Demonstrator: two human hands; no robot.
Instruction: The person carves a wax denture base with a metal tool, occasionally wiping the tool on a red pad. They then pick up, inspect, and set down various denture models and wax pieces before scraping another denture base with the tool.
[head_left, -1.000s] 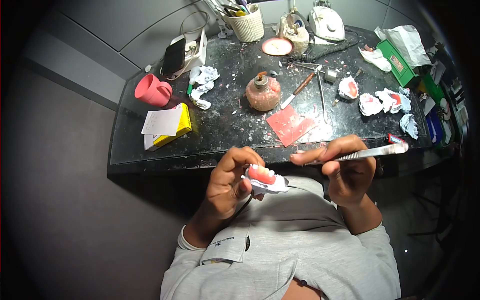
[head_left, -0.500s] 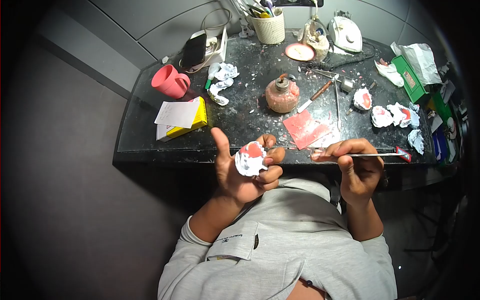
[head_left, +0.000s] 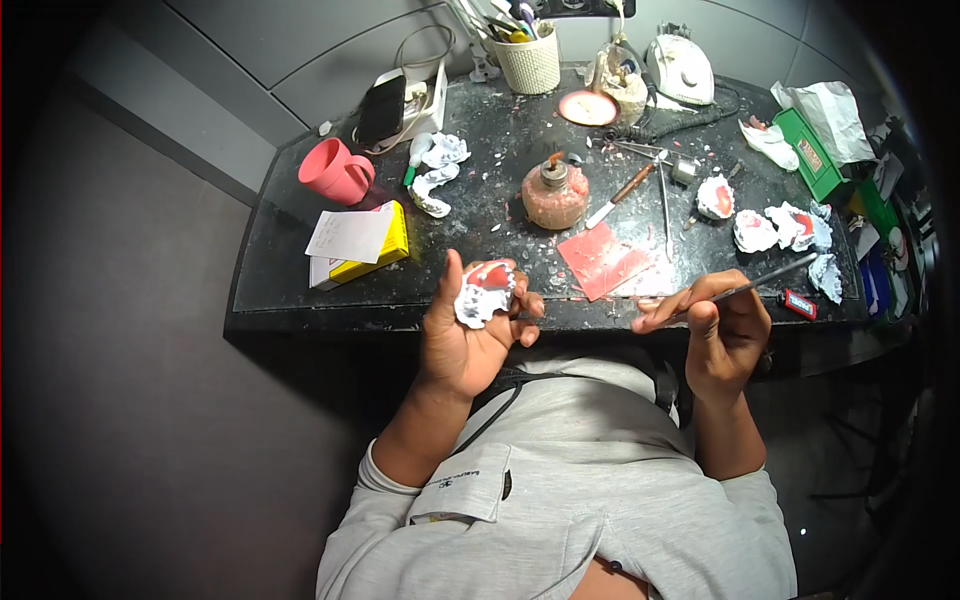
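Observation:
My left hand (head_left: 462, 350) is closed around a white plaster dental cast (head_left: 478, 308) with pink wax on its upper part. The thumb points up on one side of the cast, and the fingers curl behind the other. A slim metal hand instrument (head_left: 768, 275) is gripped in my right hand (head_left: 728, 335), its visible end slanting up to the right. The instrument's other end is hidden by the fingers. Both hands are in front of the bench edge, well apart. On the bench between them lies a pink wax sheet (head_left: 600, 260).
A spirit burner (head_left: 555, 200) stands mid-bench beside a wooden-handled wax knife (head_left: 622, 193). At left are a pink mug (head_left: 328, 172) and a yellow box (head_left: 395, 235). Several plaster casts, including one with pink wax (head_left: 716, 198), sit at right near a green box (head_left: 808, 155).
My left hand has tilted the cast and drawn it slightly left. The instrument in my right hand has swung from nearly level to slanting upward. The view has shifted slightly.

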